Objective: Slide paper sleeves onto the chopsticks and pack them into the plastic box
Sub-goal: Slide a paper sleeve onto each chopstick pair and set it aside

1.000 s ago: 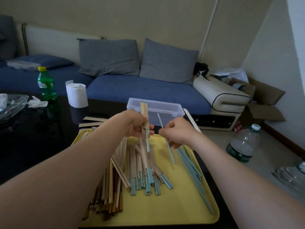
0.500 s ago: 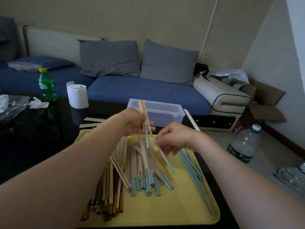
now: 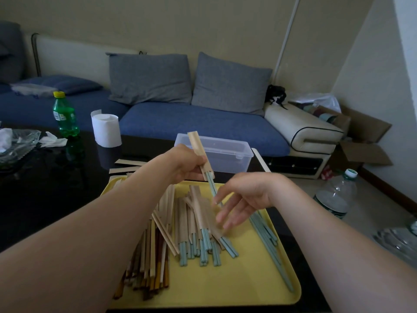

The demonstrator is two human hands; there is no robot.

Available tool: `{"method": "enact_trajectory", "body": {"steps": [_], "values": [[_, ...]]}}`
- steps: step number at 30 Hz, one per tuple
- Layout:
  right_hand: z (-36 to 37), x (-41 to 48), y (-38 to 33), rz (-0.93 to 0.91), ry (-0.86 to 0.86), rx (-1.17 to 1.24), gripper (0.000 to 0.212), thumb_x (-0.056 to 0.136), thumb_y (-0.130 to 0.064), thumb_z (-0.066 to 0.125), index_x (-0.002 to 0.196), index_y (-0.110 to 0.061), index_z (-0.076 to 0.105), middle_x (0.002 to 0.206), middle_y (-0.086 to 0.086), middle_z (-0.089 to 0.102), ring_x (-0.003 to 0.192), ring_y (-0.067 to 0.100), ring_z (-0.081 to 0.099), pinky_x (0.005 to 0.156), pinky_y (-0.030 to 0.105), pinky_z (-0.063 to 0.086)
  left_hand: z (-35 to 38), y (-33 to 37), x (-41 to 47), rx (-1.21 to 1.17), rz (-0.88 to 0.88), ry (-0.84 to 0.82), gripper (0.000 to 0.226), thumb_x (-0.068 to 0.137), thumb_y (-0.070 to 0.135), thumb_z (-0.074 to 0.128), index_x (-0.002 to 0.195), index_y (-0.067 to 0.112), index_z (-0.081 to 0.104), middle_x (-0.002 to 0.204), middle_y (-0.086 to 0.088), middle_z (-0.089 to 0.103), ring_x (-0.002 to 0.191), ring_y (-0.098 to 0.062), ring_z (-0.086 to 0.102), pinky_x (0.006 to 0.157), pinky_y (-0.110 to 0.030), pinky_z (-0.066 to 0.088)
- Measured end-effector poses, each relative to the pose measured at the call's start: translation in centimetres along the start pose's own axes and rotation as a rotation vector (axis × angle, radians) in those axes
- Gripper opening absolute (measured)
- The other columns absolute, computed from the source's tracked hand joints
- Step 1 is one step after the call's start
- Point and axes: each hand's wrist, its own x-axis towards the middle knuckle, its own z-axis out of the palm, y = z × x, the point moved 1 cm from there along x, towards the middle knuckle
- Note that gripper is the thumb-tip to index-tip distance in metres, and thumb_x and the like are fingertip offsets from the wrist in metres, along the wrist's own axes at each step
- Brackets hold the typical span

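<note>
The left hand (image 3: 186, 164) is clamped on a flat brown paper sleeve (image 3: 197, 146), fingers curled round its lower half, with a pair of slim pale blue chopsticks (image 3: 212, 185) sticking out of its open mouth just below the grip. The long axis of sleeve and sticks runs as one steep diagonal. The closed end of the sleeve points up and away from the person, leaning a little to the left. The bare blue ends point down and toward the person, a little to the right. The right hand (image 3: 246, 201) hangs below and to the right of the grip with its fingers apart and loose, holding nothing. It is blurred, and one fingertip lies right by the lower ends of the sticks, though whether it touches them I cannot tell. By my reading the sleeving step is nearly done for this pair, since much of their length is already covered. The next move probably calls for a push on the blue ends along that same diagonal to seat them. The finished pair can then go either into the clear rectangular plastic box (image 3: 228, 159), which stands just beyond the grip, or onto the heap of already sleeved blue chopsticks (image 3: 199, 219) below it. That heap lies on the flat yellow plastic tray (image 3: 248, 288), with a row of bare blue chopsticks (image 3: 265, 231) below and right of the grip.
</note>
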Motion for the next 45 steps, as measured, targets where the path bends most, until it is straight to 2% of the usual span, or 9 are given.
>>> {"method": "enact_trajectory", "body": {"steps": [5,10,15,22,27,33,39,42,45], "values": [[0.3,1.1,-0.4,-0.076,-0.002,0.206,0.032,0.101,0.009,0.061,0.132,0.013,0.056,0.111,0.029,0.078,0.103,0.039,0.080,0.087,0.038,0.068,-0.2,0.1,-0.1,0.010,0.038,0.013,0.024,0.104,0.009,0.062,0.124,-0.005,0.062,0.106,-0.023,0.075,0.087,-0.030,0.079,0.065,-0.036,0.065],[0.4,1.4,-0.5,-0.015,0.125,-0.016,0.037,0.101,-0.005,0.060,0.137,0.003,0.066,0.081,0.012,0.075,0.063,0.019,0.073,0.058,0.024,0.058,0.3,0.0,-0.2,0.051,0.029,0.015,0.028,0.104,0.011,0.064,0.127,-0.004,0.059,0.106,-0.023,0.076,0.086,-0.031,0.080,0.078,-0.044,0.066],[0.8,1.3,-1.0,0.004,0.059,0.103,0.037,0.099,0.003,0.048,0.131,0.004,0.067,0.090,0.019,0.078,0.074,0.026,0.079,0.064,0.030,0.065,0.1,0.3,-0.6,-0.012,0.057,0.019,0.024,0.105,0.007,0.060,0.126,-0.005,0.059,0.108,-0.024,0.073,0.089,-0.031,0.079,0.065,-0.035,0.066],[1.2,1.9,-1.7,-0.071,0.133,0.326,0.030,0.096,0.006,0.036,0.121,0.002,0.052,0.089,0.023,0.075,0.068,0.028,0.076,0.064,0.031,0.062,-0.3,0.3,-1.2,0.052,-0.038,-0.103,0.026,0.104,0.008,0.063,0.124,-0.008,0.061,0.104,-0.024,0.077,0.091,-0.031,0.079,0.073,-0.036,0.067],[1.3,1.9,-1.3,-0.034,0.266,0.032,0.038,0.110,-0.030,0.040,0.122,-0.003,0.064,0.101,0.026,0.080,0.087,0.039,0.082,0.075,0.040,0.067,-0.6,0.4,-2.3,0.370,-0.166,-0.289,0.026,0.099,0.014,0.070,0.120,-0.002,0.070,0.100,-0.015,0.080,0.085,-0.021,0.079,0.066,-0.028,0.064],[1.0,4.1,-1.3,-0.154,0.438,0.020,0.018,0.101,-0.006,0.064,0.115,0.000,0.072,0.088,0.017,0.081,0.057,0.021,0.072,0.050,0.027,0.056,-0.6,0.5,-2.9,0.483,-0.254,-0.436,0.021,0.098,0.006,0.069,0.116,-0.004,0.070,0.109,-0.018,0.079,0.102,-0.026,0.078,0.081,-0.030,0.065],[2.3,4.0,-1.7,0.032,0.301,-0.132,0.009,0.106,-0.007,0.068,0.102,0.002,0.069,0.075,0.015,0.075,0.056,0.019,0.070,0.051,0.025,0.059,-2.5,0.1,-0.8,0.656,-0.016,0.069,0.025,0.100,0.025,0.061,0.109,0.003,0.069,0.077,-0.006,0.076,0.058,-0.016,0.068,0.056,-0.028,0.054],[2.6,4.3,-2.2,0.109,0.335,-0.346,0.023,0.097,-0.022,0.083,0.099,-0.002,0.071,0.081,0.012,0.079,0.063,0.021,0.074,0.067,0.030,0.065,-3.9,-0.3,-0.2,0.862,0.128,0.420,0.026,0.097,0.034,0.060,0.104,0.010,0.064,0.084,-0.006,0.067,0.070,-0.020,0.065,0.061,-0.033,0.053],[2.6,4.8,-2.7,0.011,0.543,-0.494,0.023,0.089,-0.027,0.080,0.093,-0.007,0.071,0.075,0.010,0.077,0.058,0.022,0.067,0.064,0.031,0.061,-5.0,-0.8,-0.3,1.090,0.094,0.484,0.016,0.099,0.027,0.064,0.106,0.013,0.060,0.091,-0.007,0.060,0.081,-0.024,0.061,0.072,-0.038,0.053]]}}
